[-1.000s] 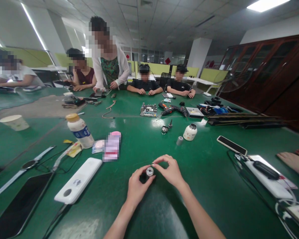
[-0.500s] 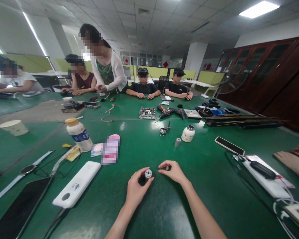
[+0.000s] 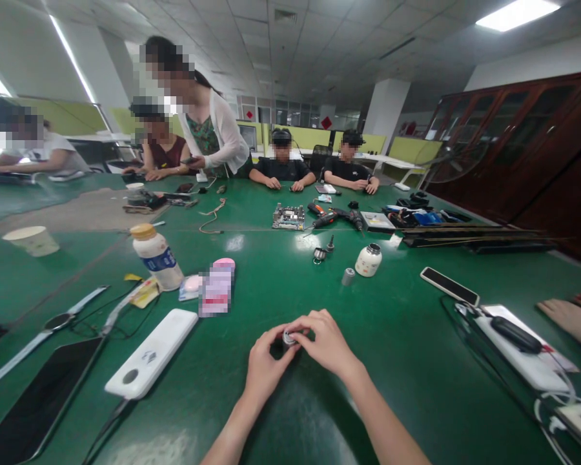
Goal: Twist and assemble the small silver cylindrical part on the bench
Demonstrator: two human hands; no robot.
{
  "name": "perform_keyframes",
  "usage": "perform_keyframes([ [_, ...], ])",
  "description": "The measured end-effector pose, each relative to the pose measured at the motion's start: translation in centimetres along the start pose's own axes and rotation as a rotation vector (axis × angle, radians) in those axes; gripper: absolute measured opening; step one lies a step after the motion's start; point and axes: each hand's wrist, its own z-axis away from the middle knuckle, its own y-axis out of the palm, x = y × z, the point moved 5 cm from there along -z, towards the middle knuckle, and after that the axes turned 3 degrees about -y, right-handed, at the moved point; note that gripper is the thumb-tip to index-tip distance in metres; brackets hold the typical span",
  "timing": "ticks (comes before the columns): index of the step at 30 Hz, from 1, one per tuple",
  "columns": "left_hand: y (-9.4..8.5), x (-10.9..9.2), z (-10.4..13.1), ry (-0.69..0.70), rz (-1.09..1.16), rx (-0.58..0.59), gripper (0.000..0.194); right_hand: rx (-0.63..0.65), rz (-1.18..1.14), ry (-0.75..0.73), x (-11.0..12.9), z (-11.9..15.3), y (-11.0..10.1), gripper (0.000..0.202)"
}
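My left hand [image 3: 265, 363] grips a small silver metal cylinder [image 3: 287, 337] between thumb and fingers, close above the green table. My right hand [image 3: 328, 341] reaches in from the right, its thumb and fingertips closed around the cylinder's upper end. Those fingers partly cover the top face. A similar silver cylinder [image 3: 348, 276] stands farther off, beside a white round bottle [image 3: 368, 261] with a face drawn on it. Behind these lie a small metal ring-shaped part [image 3: 319, 256] and a dark pointed fitting [image 3: 330, 243].
Left lie a white power bank [image 3: 151, 354], a tablet [image 3: 39, 400], a watch [image 3: 58, 321] and a milk bottle [image 3: 157, 258]. Right are a phone [image 3: 449, 286] and a cabled white device [image 3: 527, 361]. A circuit board [image 3: 288, 217] and power drills [image 3: 336, 218] lie ahead. Several people sit or stand around.
My right hand has moved left and closed its fingertips on the top of the metal cylinder. My left hand keeps its hold. The standing person's hands have shifted slightly.
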Motion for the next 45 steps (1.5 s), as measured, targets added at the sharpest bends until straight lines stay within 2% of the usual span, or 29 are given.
perform_keyframes([
  [11, -0.2, 0.0, -0.1, 0.033, -0.008, -0.017, 0.031, -0.028, 0.117, -0.045, 0.5, 0.0, 0.7, 0.013],
  [17, -0.1, -0.1, -0.1, 0.031, 0.01, 0.012, 0.031, -0.099, 0.188, -0.041, 0.6, -0.1, 1.2, 0.01],
  [19, 0.0, -0.1, -0.1, 0.027, 0.017, 0.021, 0.031, -0.13, 0.175, -0.008, 0.4, -0.1, 1.2, 0.005],
  [23, 0.1, 0.2, 0.0, 0.017, 0.022, 0.01, 0.032, -0.123, 0.1, 0.01, 0.1, -0.1, 1.2, 0.012],
  [27, 0.2, 0.2, -0.1, 0.018, 0.023, 0.004, 0.029, -0.096, 0.069, 0.038, 0.0, -0.1, 1.3, 0.009],
  [33, 0.1, 0.1, -0.1, 0.006, 0.047, 0.013, 0.029, -0.14, 0.004, 0.084, -0.4, -0.1, 1.7, 0.012],
  [39, 0.0, 0.2, -0.1, -0.008, 0.015, 0.016, 0.032, -0.227, -0.203, 0.107, -2.9, -0.5, 0.1, 0.008],
  [42, -0.1, 0.1, -0.1, -0.009, 0.001, 0.002, 0.033, -0.15, -0.297, 0.148, -5.4, -0.4, -0.1, 0.006],
  [45, 0.0, 0.2, -0.1, -0.018, -0.014, 0.014, 0.034, -0.066, -0.319, 0.181, -7.9, -0.1, 0.8, 0.005],
])
